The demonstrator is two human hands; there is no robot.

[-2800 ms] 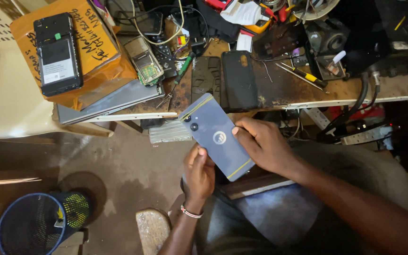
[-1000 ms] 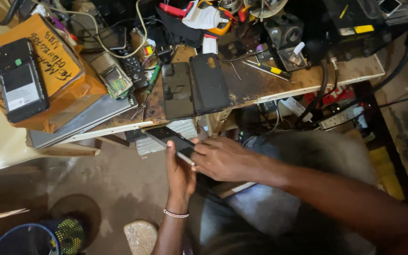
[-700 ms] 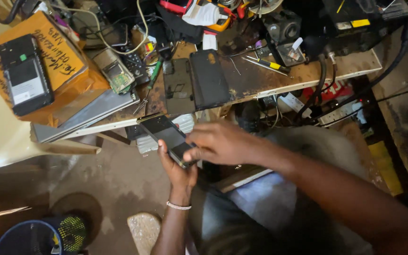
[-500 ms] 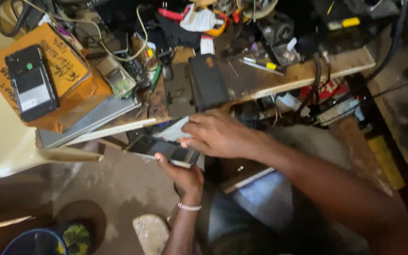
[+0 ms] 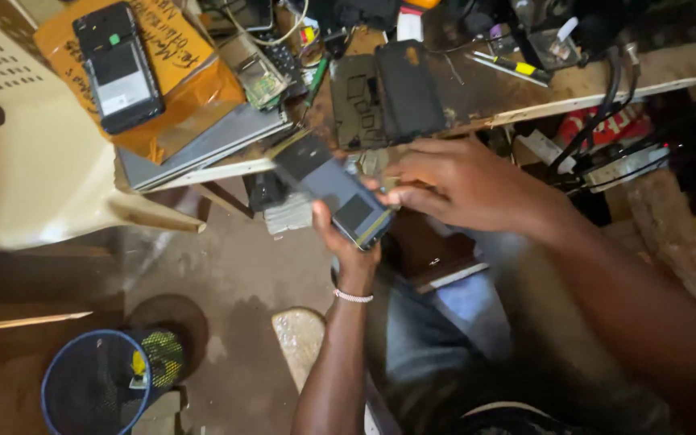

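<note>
one phone (image 5: 333,193) is in hand, a dark slab with a yellowish edge, lying tilted between the two hands just below the edge of the surface (image 5: 606,76). the left hand (image 5: 348,242) comes up from beneath it, its fingers curled closed around the phone's lower end so that the slab rests in the grip. the right hand (image 5: 465,185) reaches in from the right, its fingers (image 5: 396,196) bent and pinched against the phone's right edge; how tightly they press i cannot tell, as the frame is blurred there. one thin bracelet (image 5: 354,296) circles the left wrist.

beyond the fingers, up on the surface, lie two flat dark pieces side by side: one dark phone case (image 5: 408,89) and, left of it, one brownish mat (image 5: 354,101). further left of the fingers one second phone (image 5: 118,64), its back opened, rests on one orange envelope (image 5: 175,48), which lies on one grey laptop (image 5: 203,145). one small green circuit board (image 5: 261,76) sits just right of the envelope. one yellow-handled tool (image 5: 517,64) lies above the right hand's fingers.

well below and left of the fingers, on the floor, stands one blue mesh bin (image 5: 98,387). one cream plastic chair (image 5: 34,161) fills the left side.
</note>
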